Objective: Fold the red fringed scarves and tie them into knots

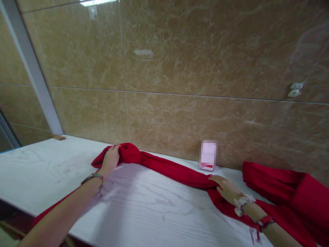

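Observation:
A long strip of red fabric [169, 168] stretches across the white table between my two hands. On the left, my left hand [111, 158] is closed on a bunched part of it, with the cloth bulging on both sides of the fingers. Further right, my right hand [226, 187] grips the same strip, thumb and fingers on the fabric. From there the cloth bends back under my right forearm toward a thick red pile at the right edge. Another length of red runs beneath my left forearm and off the table's front edge.
A folded red fabric pile [277, 181] lies at the right, against the tiled wall [164, 120]. A blurred phone-like card [208, 156] leans on the wall. A small brown piece [59, 137] rests at the table's back left corner. The white table [154, 212] ends at a front edge.

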Demonstrator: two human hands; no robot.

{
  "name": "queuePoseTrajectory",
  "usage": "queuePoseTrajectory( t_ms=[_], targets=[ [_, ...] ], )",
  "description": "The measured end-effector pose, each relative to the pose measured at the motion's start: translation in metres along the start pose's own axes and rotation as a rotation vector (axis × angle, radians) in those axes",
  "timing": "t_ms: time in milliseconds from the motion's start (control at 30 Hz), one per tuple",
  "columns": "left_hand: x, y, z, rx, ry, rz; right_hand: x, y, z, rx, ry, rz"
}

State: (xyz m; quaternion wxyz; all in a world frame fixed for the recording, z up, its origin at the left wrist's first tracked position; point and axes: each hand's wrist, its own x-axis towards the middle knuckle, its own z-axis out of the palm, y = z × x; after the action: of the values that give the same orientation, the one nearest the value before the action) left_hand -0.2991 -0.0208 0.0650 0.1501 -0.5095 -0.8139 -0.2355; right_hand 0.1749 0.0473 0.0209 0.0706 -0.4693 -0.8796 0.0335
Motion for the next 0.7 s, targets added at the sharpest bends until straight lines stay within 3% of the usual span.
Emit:
queuePoseTrajectory(
  t_ms=[100,167,233,367,433,567,633,700],
  targets=[
    [0.058,0.011,-0.031,-0.032,0.168,-0.126,0.003,-0.004,0.002,-0.047,-0.05,0.004],
    [0.078,0.01,-0.041,-0.042,0.22,-0.172,0.004,-0.006,0.003,-0.061,-0.073,0.012],
    [0.078,0.004,-0.034,-0.042,0.2,-0.201,0.003,-0.006,0.002,-0.054,-0.084,0.014],
    [0.045,-0.009,0.01,-0.014,0.115,-0.255,0.002,-0.002,0.003,-0.001,-0.052,0.008],
    [0.029,-0.003,0.028,0.01,0.082,-0.042,0.004,0.0,0.005,0.03,-0.011,-0.001],
    [0.008,0.04,0.042,0.018,-0.15,0.699,0.006,-0.003,0.012,0.115,0.106,-0.04],
    [-0.003,0.065,0.048,0.041,-0.31,0.903,0.001,-0.009,0.019,0.186,0.232,-0.019],
    [-0.014,0.085,0.056,0.104,-0.451,0.988,-0.009,-0.016,0.028,0.249,0.333,0.036]
  ],
)
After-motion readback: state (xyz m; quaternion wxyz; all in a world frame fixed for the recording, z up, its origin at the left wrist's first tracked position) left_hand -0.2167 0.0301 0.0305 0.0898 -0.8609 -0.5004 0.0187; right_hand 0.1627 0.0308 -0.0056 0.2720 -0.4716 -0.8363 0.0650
